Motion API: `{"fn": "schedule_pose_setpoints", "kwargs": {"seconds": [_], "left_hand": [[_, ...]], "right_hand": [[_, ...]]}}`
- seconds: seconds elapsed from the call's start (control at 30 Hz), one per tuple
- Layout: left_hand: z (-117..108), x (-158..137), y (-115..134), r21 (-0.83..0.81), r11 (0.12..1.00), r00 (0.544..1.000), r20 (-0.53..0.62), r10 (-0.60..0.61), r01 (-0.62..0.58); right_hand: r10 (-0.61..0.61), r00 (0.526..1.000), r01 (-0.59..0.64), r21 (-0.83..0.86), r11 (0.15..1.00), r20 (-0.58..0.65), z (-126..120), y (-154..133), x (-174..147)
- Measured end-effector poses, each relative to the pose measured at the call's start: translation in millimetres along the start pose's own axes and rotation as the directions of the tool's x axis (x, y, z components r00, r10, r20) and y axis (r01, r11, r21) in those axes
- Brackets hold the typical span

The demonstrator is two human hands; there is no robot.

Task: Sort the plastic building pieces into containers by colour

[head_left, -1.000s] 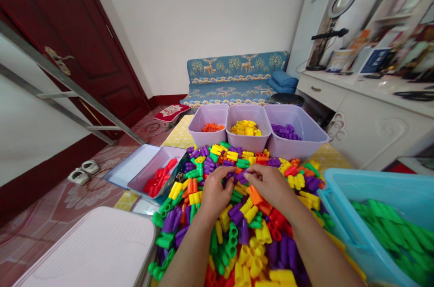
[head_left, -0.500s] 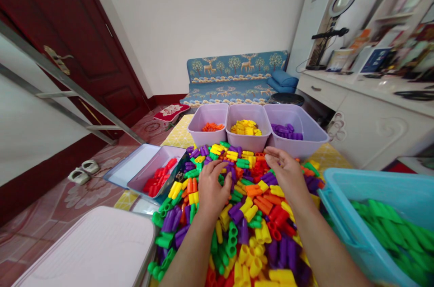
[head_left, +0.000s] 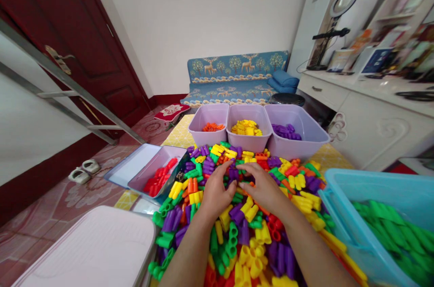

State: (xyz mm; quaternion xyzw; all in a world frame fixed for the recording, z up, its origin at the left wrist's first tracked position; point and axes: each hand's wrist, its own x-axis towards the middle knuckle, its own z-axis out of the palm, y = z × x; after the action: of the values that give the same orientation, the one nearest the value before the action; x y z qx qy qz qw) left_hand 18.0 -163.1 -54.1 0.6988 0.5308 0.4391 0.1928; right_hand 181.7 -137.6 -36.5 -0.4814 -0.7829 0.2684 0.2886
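Both of my hands are over a heap of plastic building pieces [head_left: 233,237], short joined tubes in several colours. My left hand [head_left: 216,193] curls its fingers and thumb around a purple tube piece [head_left: 233,172], partly hidden by the fingertips. Close on its right, my right hand [head_left: 266,190] has its fingers stretched toward the same piece, with thumb and forefinger apart. Whether the right fingertips touch it is unclear. Yellow double-tube pieces [head_left: 249,209] lie just below the hands.
Three lilac bins stand behind the heap, holding orange [head_left: 207,138], yellow [head_left: 249,143] and purple [head_left: 298,147] pieces. A bin of red pieces [head_left: 139,183] is on the left, near a pale lid [head_left: 91,251]. A turquoise tub [head_left: 342,219] with green pieces stands right.
My right hand has moved left and down from the far right of the heap, close to my left hand. My left hand has shifted slightly to the right.
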Motion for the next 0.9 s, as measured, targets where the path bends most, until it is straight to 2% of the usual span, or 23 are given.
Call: {"fn": "schedule_pose_setpoints", "kwargs": {"seconds": [0.13,0.3,0.5,0.67,0.8,0.9], "left_hand": [[-1.1,0.6,2.7,-0.08,0.995,0.998,-0.024,0.055,-0.057],[-1.3,1.1,3.9,-0.14,0.99,0.998,-0.058,-0.001,-0.007],[-0.6,2.3,5.4,-0.168,0.986,0.999,-0.043,-0.002,-0.005],[1.5,2.5,1.8,-0.2,0.98,0.996,-0.088,0.003,-0.021],[3.4,2.5,0.4,-0.305,0.95,0.993,-0.078,-0.091,0.063],[3.3,2.6,3.1,-0.253,0.965,0.993,-0.077,-0.088,0.066]], "right_hand": [[0.067,0.998,-0.067,0.033,0.997,0.008,1.4,-1.5,1.5],[0.141,0.99,-0.14,0.123,0.983,-0.004,5.8,-0.5,2.1],[0.114,0.993,-0.114,0.021,0.993,0.005,8.4,-3.3,1.7],[0.033,0.998,-0.033,0.0,0.999,-0.051,3.3,-9.6,1.8],[0.033,0.996,-0.027,0.074,0.997,-0.083,2.6,-10.1,0.6],[0.059,0.997,-0.052,0.119,0.992,-0.053,1.4,-7.9,-0.1]]}}
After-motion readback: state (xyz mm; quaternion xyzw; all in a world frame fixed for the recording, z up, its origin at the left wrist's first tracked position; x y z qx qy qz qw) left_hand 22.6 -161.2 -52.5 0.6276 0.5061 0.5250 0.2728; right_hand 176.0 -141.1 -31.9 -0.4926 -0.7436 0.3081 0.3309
